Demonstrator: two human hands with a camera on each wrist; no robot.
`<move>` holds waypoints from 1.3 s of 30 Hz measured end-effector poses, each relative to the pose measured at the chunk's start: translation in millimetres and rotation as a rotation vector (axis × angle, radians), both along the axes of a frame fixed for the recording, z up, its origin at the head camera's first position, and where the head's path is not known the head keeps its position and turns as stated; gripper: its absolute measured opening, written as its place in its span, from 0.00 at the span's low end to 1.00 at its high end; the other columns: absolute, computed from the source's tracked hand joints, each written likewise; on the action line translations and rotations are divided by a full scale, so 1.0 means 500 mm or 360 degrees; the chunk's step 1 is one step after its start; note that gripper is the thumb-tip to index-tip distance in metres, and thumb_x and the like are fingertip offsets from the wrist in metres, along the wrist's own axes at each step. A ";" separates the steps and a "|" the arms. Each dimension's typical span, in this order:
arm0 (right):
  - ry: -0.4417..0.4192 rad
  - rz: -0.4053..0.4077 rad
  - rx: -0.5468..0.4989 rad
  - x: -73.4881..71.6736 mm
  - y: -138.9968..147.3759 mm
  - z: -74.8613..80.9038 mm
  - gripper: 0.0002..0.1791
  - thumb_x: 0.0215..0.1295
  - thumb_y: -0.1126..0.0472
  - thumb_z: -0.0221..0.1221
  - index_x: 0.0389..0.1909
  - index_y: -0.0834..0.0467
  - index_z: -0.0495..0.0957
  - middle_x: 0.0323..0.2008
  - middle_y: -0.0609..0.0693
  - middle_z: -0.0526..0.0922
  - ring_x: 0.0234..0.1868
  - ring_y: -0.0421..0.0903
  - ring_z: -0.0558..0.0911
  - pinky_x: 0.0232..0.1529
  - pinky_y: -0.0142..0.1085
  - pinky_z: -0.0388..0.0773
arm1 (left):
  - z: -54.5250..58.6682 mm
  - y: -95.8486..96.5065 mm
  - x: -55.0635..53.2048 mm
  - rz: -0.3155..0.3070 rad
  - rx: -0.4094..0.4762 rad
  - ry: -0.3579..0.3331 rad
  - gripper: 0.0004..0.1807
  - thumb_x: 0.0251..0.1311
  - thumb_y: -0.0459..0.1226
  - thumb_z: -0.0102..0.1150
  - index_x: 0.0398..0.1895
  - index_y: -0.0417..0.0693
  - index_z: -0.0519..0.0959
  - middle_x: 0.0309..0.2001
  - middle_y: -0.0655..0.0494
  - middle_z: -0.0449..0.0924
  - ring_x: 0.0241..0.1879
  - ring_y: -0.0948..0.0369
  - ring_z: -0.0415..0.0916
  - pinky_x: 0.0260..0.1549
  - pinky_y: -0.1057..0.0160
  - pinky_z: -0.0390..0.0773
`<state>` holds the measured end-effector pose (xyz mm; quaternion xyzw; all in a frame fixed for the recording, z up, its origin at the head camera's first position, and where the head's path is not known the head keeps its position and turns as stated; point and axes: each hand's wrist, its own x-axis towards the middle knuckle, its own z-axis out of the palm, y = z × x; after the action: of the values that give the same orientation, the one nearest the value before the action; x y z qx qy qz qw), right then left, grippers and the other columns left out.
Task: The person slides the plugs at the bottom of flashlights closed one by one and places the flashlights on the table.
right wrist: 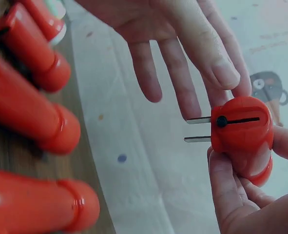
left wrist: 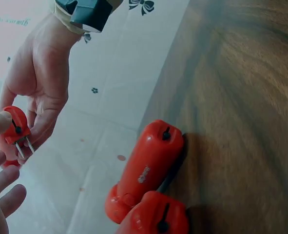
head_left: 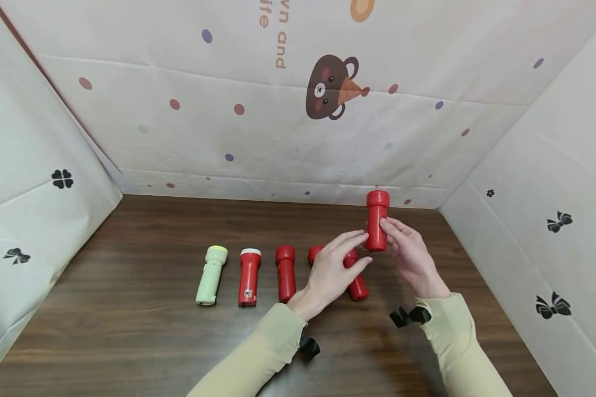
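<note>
My right hand (head_left: pixel 413 258) holds a red flashlight (head_left: pixel 377 220) above the table, its wide head upward in the head view. Two metal plug prongs (right wrist: pixel 198 139) stick out from its tail end, beside a slot with a black slider (right wrist: pixel 222 121). Close to that end is my left hand (head_left: pixel 325 271), fingers extended and thumb apart; whether a fingertip touches the flashlight I cannot tell. Under the left hand lie two more red flashlights, one (head_left: pixel 315 252) mostly hidden, the other (head_left: pixel 358 289) partly covered.
Left of the hands, a red flashlight (head_left: pixel 285 273), a red one with a white rim (head_left: pixel 249 278) and a pale green one (head_left: pixel 211 277) lie in a row on the brown wooden table (head_left: pixel 144 309). Patterned white sheets (head_left: pixel 258 138) stand behind and at both sides.
</note>
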<state>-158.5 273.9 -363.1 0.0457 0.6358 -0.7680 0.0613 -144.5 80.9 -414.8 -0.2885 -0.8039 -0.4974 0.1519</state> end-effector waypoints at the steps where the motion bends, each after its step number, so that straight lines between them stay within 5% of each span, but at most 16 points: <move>1: 0.0013 0.0027 -0.0032 0.004 -0.003 0.000 0.06 0.81 0.54 0.54 0.50 0.48 0.79 0.40 0.37 0.92 0.40 0.32 0.89 0.44 0.25 0.83 | 0.003 -0.004 0.002 -0.0011 0.0000 0.0017 0.28 0.66 0.41 0.72 0.69 0.51 0.79 0.69 0.55 0.80 0.66 0.60 0.82 0.64 0.62 0.83; 11: 0.0107 0.0195 -0.0240 0.037 -0.044 0.000 0.13 0.84 0.55 0.48 0.50 0.49 0.82 0.44 0.39 0.91 0.43 0.33 0.89 0.45 0.26 0.84 | 0.022 -0.048 0.013 -0.0043 0.0014 0.0292 0.30 0.61 0.40 0.75 0.67 0.49 0.81 0.69 0.54 0.81 0.66 0.59 0.81 0.61 0.66 0.84; 26: 0.0090 0.0246 -0.0378 0.064 -0.090 0.002 0.14 0.84 0.52 0.49 0.52 0.47 0.84 0.44 0.39 0.89 0.44 0.34 0.88 0.50 0.26 0.84 | 0.040 -0.104 0.018 -0.0109 -0.0095 0.0464 0.30 0.59 0.38 0.77 0.67 0.47 0.81 0.70 0.51 0.80 0.67 0.56 0.80 0.65 0.63 0.82; 39: 0.0095 0.0367 -0.0536 0.074 -0.126 -0.001 0.16 0.84 0.54 0.47 0.53 0.49 0.84 0.45 0.41 0.90 0.45 0.35 0.88 0.50 0.27 0.86 | 0.049 -0.147 0.028 -0.0201 -0.0086 0.0393 0.30 0.59 0.34 0.76 0.66 0.44 0.81 0.70 0.49 0.79 0.66 0.56 0.82 0.62 0.63 0.84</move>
<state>-121.5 211.1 -363.8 -0.0611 0.5010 -0.8524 0.1366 -130.4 7.4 -390.2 -0.4016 -0.7723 -0.4450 0.2101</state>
